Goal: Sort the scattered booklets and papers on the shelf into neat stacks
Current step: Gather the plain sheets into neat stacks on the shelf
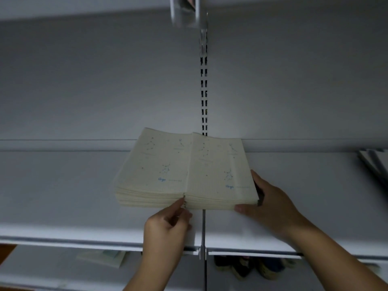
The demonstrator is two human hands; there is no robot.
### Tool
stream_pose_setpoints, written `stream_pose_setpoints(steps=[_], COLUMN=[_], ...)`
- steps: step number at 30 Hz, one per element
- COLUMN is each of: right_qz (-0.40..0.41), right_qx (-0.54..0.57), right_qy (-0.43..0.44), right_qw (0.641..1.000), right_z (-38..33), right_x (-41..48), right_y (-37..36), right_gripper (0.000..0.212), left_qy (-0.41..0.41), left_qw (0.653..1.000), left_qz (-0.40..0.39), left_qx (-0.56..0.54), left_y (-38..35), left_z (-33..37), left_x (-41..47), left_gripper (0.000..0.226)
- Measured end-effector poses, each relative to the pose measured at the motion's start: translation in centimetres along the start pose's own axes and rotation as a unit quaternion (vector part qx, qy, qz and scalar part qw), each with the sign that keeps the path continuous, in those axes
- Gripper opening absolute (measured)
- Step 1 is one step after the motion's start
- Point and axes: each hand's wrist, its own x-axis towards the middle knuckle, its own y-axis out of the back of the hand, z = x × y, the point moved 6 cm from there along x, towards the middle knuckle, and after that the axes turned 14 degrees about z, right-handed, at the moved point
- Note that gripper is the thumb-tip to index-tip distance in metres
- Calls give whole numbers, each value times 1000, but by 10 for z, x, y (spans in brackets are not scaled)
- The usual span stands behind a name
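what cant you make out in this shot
Head view only:
- Grey booklets, far right: cut off by the frame edge.
- Cover print on the cream stacks: too small and blurred to read.
- Dark things below: dim, partly behind the shelf lip.
- Left hand: whether it pinches anything; its own fingers hide that.

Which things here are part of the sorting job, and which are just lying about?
Job: left stack and right stack of booklets; papers at the right end of the shelf; left hand touching the stacks' front; right hand pressing the right stack's corner.
Lying about: shoes, lower booklet, slotted rail.
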Motion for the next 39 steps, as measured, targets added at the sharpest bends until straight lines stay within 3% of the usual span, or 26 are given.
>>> stream_pose_setpoints(steps=[6, 10, 19, 23, 28, 31, 33, 35, 37, 38, 39], right_qz=[5, -1, -65, -44, -54, -64, -45, -15, 13, 35, 57], right_qx=[11, 17, 41, 45, 1, 27, 58, 132, 196, 227, 262], right_qy=[-14, -16, -31, -47, -40, -45, -63, -93, -125, -148, -173], right_qw=[1000, 1000, 997, 997, 998, 997, 995, 987, 972, 962, 948], right_z=[2, 2, -1, -1, 3, -4, -6, -11, -9, -9, -7], right_x=[-1, -1, 1, 2, 0, -2, 1, 5, 13, 17, 24], right_y=[3, 4, 2, 6, -2, 0, 7, 12, 10, 7, 2], right_gripper=[85, 86, 85, 79, 93, 80, 64, 52, 74, 77, 67], left_qy=[-55, -170, -189, -175, -198, -234, -189, -61, 131, 200, 249], left_qw=[998, 977, 973, 978, 970, 963, 967, 974, 970, 954, 940], left_qz=[-2, 64, 84, 79, 88, 90, 158, 214, 112, 68, 32], left_qx=[28, 110, 101, 83, 105, 99, 59, -50, -170, -213, -231], left_y=[-3, -3, -5, -5, -8, 13, 51, 90, 97, 95, 89], left_z=[-2, 1, 5, 2, 5, 20, 29, 10, -19, -30, -37], left_x=[1, 6, 12, 12, 11, 14, 38, 86, 129, 139, 144], left_gripper=[24, 24, 17, 35, 38, 34, 27, 25, 36, 50, 62])
